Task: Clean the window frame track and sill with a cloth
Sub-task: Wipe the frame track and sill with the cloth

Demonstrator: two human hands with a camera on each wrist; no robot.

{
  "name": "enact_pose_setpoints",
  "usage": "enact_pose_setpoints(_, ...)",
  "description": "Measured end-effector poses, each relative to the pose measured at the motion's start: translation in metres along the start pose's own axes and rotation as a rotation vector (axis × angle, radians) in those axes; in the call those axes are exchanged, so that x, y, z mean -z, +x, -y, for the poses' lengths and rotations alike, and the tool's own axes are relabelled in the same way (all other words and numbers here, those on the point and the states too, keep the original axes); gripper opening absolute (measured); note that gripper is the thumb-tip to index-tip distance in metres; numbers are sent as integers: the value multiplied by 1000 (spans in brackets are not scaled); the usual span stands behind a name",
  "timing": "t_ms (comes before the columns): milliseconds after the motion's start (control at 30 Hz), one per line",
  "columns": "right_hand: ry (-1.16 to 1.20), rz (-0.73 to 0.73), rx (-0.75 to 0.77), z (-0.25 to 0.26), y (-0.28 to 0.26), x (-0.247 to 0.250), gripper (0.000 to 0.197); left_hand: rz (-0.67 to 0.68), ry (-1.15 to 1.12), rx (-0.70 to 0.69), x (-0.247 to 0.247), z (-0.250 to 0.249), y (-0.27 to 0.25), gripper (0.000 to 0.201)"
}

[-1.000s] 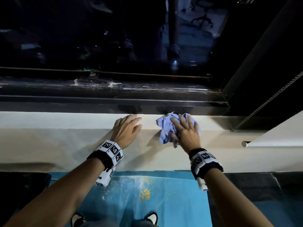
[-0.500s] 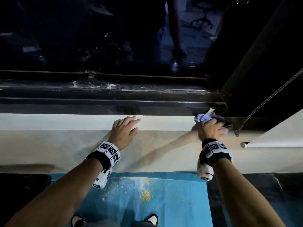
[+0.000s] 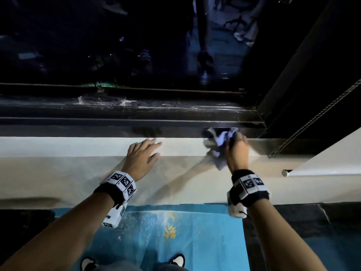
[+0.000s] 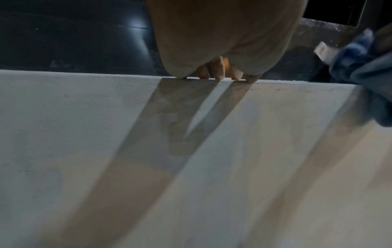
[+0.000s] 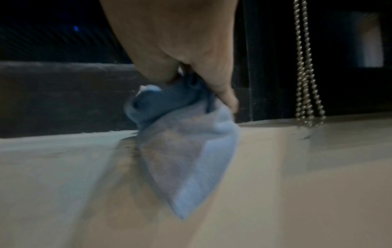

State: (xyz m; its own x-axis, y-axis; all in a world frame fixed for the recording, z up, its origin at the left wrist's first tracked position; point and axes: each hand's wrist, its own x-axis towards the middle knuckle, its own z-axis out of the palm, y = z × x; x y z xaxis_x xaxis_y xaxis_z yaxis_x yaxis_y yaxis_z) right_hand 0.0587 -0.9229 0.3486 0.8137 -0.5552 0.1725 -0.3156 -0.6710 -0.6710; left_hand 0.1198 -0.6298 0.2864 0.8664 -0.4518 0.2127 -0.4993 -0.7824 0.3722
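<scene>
My right hand (image 3: 237, 149) grips a bunched light-blue cloth (image 3: 219, 145) at the right end of the white sill (image 3: 78, 146). The top of the cloth touches the dark window frame track (image 3: 117, 116), and a loose corner hangs down over the sill's front edge. In the right wrist view the cloth (image 5: 186, 142) hangs from my curled fingers (image 5: 224, 95). My left hand (image 3: 143, 157) rests flat on the sill with straight fingers, a little left of the cloth. In the left wrist view my left fingertips (image 4: 218, 73) lie on the sill edge, with the cloth (image 4: 364, 67) at far right.
White streaks mark the track's far channel (image 3: 121, 103). A beaded blind chain (image 3: 304, 122) hangs just right of my right hand, and the rolled blind's end (image 3: 285, 173) sticks out below it. A dark vertical frame (image 3: 293, 75) closes the right corner. Blue floor sheet (image 3: 175, 241) lies below.
My right hand carried the cloth rightward along the sill to the corner by the chain, then drew back slightly left, with a corner now hanging down. My left hand stayed in place.
</scene>
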Motion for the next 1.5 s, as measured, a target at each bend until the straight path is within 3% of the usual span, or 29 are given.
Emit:
enact_pose_setpoints(33, -142, -37, -45, -7, 6, -3, 27, -3, 1, 0, 0, -1, 0, 54)
enact_pose_setpoints(133, -446, 95, -322, 3, 8, -36, 44, -1, 12, 4, -1, 0, -1, 53)
enact_pose_setpoints(233, -467, 106, -319, 39, -10, -62, 50, 7, 22, 4, -1, 1, 0, 52)
enact_pose_setpoints(367, -499, 267, -124, 67, -43, -95, 53, 26, 32, 7, 0, 2, -1, 52)
enact_pose_setpoints(500, -542, 349, 190, 83, -76, -109, 45, 76, -5, -10, 9, 0, 0, 57)
enact_pose_setpoints(567, -514, 377, 363, 83, -92, -110, 44, 73, -120, -14, 17, 2, 3, 50)
enact_pose_setpoints(667, -340, 372, 668, 72, -109, -116, 52, -10, -264, 36, 30, 5, 1, 36)
enact_pose_setpoints(733, -234, 354, 774, 69, -112, -114, 68, -127, -268, 97, 40, 4, -6, 31)
enact_pose_setpoints(800, -74, 330, 726, 78, -112, -107, 72, -169, -365, 168, 46, 1, -19, 22)
enact_pose_setpoints(900, 180, 391, 540, 105, -111, -98, 39, -36, -623, 273, 53, 0, -41, 22)
enact_pose_setpoints(1033, 269, 410, 417, 139, -116, -111, 19, 75, -1015, 394, 76, -1, -67, 32)
enact_pose_setpoints(1100, 280, 492, 473, 157, -123, -125, 33, 80, -1185, 474, 88, 9, -75, 33)
enact_pose_setpoints(1167, 303, 683, 512, 177, -129, -141, 57, 37, -1261, 560, 100, 31, -86, 32)
enact_pose_setpoints(1267, 458, 996, 362, 216, -147, -164, 75, -71, -1348, 736, 120, 80, -112, 39)
enact_pose_setpoints(1367, 602, 1089, 153, 263, -175, -189, 63, -143, -1386, 865, 147, 138, -147, 44)
enact_pose_setpoints(1500, 611, 1199, 51, 320, -230, -246, 49, -214, -1380, 995, 173, 223, -199, 62)
